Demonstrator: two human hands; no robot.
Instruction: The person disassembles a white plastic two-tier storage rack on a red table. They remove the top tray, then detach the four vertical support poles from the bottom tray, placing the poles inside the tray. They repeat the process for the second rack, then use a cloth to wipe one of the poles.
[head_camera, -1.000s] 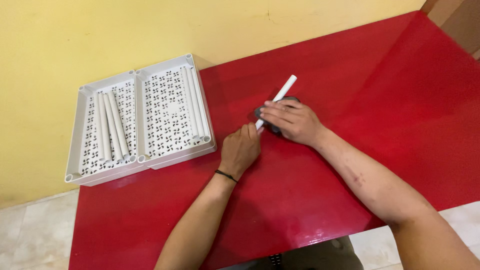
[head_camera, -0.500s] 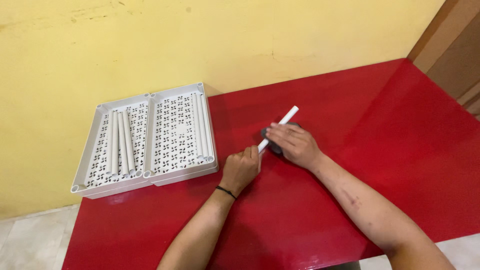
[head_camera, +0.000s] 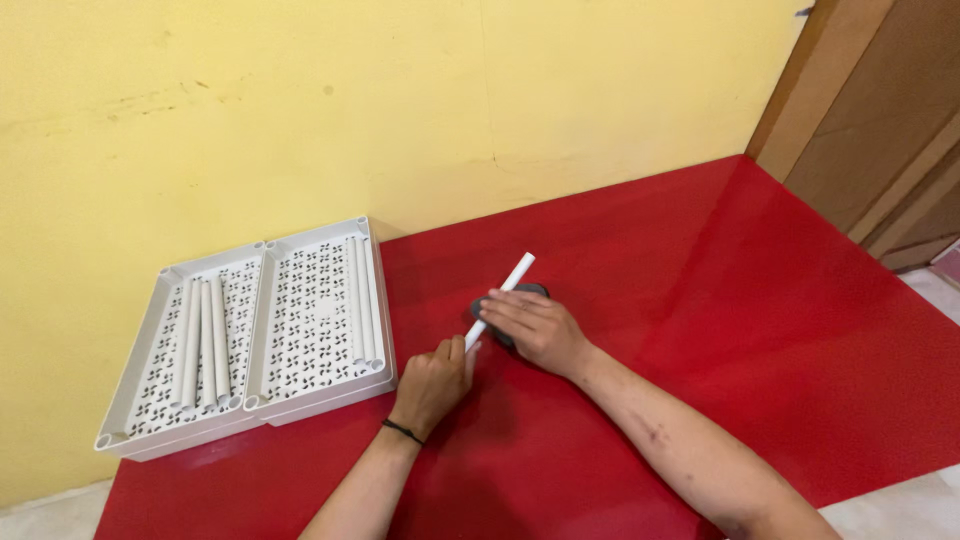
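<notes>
Red glossy table (head_camera: 700, 330) seen from the head cam, yellow wall behind. Near centre, a white plastic tube (head_camera: 505, 292) lies at a slant on a small dark grey pad (head_camera: 520, 293), far end pointing up-right.

Left hand (head_camera: 432, 385) is curled in a loose fist, thumb & fingers closed round the tube's near end; black band on the wrist. Right hand (head_camera: 530, 325) lies flat over the tube's middle & the pad, fingers straight, pressed together, pointing left; forearm runs down-right out of frame.

At left, against the wall, two white perforated trays (head_camera: 250, 330) sit side by side: left one holds approx. three tubes, right one two. Judging by that, several tubes are already sorted into trays; this one is still being worked on, not yet set down w/ the others.
</notes>
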